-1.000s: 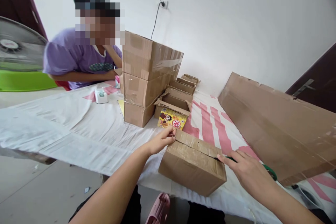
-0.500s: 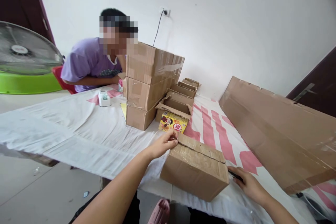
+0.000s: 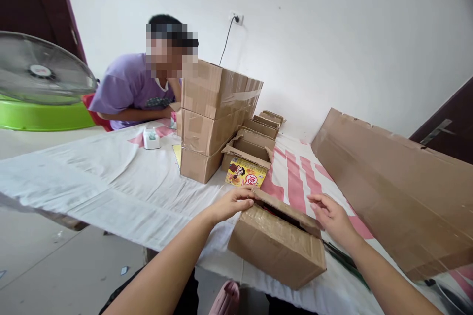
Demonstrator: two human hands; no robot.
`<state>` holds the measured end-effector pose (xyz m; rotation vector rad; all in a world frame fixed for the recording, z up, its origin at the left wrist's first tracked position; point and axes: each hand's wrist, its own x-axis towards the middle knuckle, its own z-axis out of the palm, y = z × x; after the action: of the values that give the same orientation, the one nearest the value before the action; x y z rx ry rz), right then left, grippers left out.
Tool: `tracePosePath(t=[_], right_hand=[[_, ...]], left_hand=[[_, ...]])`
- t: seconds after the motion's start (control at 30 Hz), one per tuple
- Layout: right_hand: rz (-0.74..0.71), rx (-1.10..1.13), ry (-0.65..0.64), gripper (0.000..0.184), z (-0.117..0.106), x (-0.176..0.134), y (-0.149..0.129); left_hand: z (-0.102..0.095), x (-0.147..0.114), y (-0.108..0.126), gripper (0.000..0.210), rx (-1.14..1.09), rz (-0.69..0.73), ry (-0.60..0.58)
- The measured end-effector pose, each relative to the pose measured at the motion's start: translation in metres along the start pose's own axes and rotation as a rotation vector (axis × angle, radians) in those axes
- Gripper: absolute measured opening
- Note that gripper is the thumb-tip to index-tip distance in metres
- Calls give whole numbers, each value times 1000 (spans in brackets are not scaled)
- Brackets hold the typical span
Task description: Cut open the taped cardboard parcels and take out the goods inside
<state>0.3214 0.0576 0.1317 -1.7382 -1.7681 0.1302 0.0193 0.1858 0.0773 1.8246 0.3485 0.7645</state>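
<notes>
In front of me on the table is a brown cardboard box (image 3: 277, 246) with shiny tape on top. Its far flap (image 3: 286, 209) is lifted, leaving a dark gap with a bit of red inside. My left hand (image 3: 236, 203) grips the flap at the box's left corner, thumb on the near side and fingers behind it. At the far right corner my right hand (image 3: 330, 216) is open, fingers stretched out beside the flap and holding nothing. A dark slim tool (image 3: 347, 260) lies right of the box, partly under my right forearm; its exact kind is unclear.
Behind the box stand a yellow printed carton (image 3: 246, 172), a row of open cardboard boxes (image 3: 249, 147) and a stack of taped boxes (image 3: 201, 130). A large cardboard sheet (image 3: 388, 197) leans at right. Across the table sits a person (image 3: 129, 83); a fan (image 3: 40, 71) is at left.
My right hand has let go of the dark tool, which now lies on the table, and has moved up to the far flap. The flap has risen, opening a gap in the box top.
</notes>
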Motion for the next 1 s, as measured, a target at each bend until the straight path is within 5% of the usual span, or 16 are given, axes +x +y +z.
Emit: tracePosePath(t=[0.17,0.33,0.6,1.0], right_hand=[[-111,160,-329,26,23,23,-71],[-49,110,-516,38,36,35,-83],[-1,129,-592,27,43,42,-84],[-112,-4,-518,10,50,49,-93]], left_hand=[[0,0,-2,43,50,20,27],[1,1,-7,39,84,17,39],[1,2,-6,32,94,25,39],[2,2,-8,31,92,39,45]])
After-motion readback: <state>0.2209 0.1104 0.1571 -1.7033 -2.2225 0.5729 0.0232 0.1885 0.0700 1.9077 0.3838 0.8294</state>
